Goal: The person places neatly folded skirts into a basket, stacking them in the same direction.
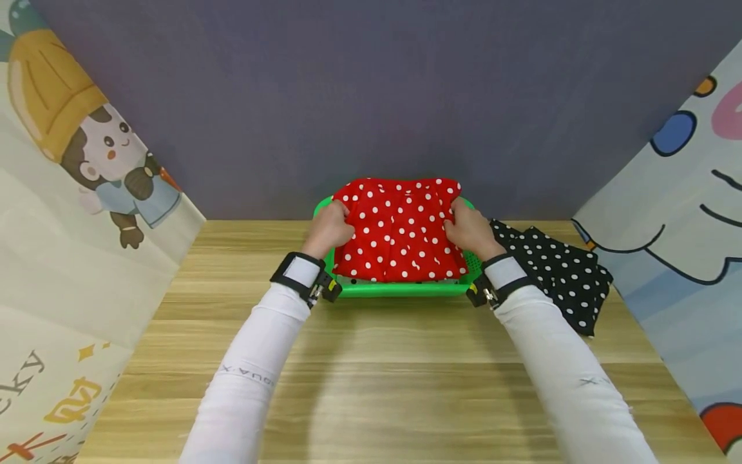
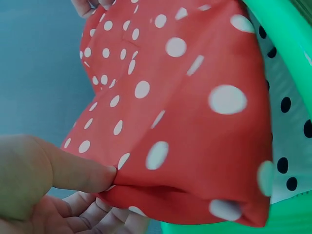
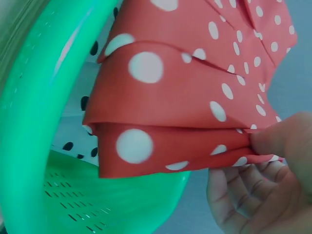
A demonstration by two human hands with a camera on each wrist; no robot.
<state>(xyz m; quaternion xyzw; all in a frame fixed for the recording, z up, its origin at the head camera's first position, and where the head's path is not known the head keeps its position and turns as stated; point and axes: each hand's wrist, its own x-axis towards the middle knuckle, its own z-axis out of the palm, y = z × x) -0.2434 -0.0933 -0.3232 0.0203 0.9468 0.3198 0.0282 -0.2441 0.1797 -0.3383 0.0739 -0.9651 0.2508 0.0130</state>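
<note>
Red cloth point(image 1: 401, 232), black cloth point(image 1: 558, 272) only in head view

Cloth point(image 1: 400, 235) over basket point(image 1: 400, 292) on table point(image 1: 394, 386)

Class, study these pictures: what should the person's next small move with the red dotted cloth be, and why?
Probably lower the red dotted cloth evenly into the green basket: the left hand and right hand pinch its opposite sides, holding it over the basket, and a white cloth with black dots lies beneath it, inside.
</note>
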